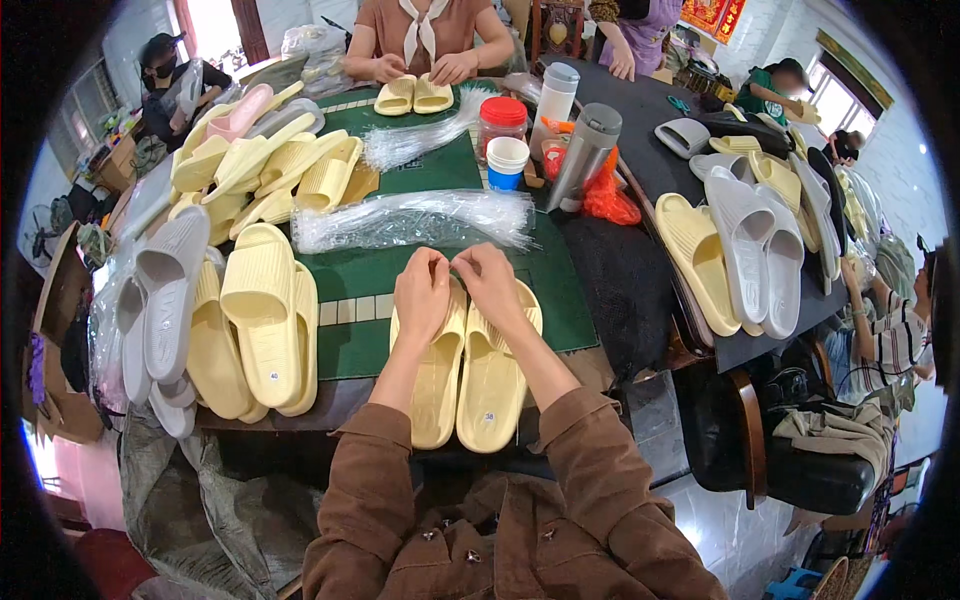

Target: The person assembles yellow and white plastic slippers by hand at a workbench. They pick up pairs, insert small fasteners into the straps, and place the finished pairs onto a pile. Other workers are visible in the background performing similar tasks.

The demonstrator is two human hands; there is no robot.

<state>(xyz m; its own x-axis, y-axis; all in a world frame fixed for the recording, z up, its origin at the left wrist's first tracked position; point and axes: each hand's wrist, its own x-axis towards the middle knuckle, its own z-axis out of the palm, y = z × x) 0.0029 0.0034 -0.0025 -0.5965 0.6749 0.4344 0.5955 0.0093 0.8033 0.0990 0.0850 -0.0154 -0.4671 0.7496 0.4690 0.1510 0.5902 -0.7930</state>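
Note:
A pair of yellow slippers (492,395) lies side by side in front of me, heels toward me, at the near edge of the green mat. Over their straps, my left hand (424,292) and my right hand (487,287) meet with fingertips pinched together. Whatever is between the fingers is too small to make out. Just beyond my hands is a bundle of clear plastic strands (420,220) in a transparent bag. More yellow slippers (268,320) and grey slippers (172,290) stand in overlapping pairs to my left.
A heap of yellow slippers (250,165) lies at the far left. Beyond the bundle stand a red-lidded jar (502,122), a paper cup (507,160) and a steel tumbler (588,155). Across the table a co-worker's hands (455,68) touch yellow slippers. Grey slippers (738,235) pile up on the right-hand table.

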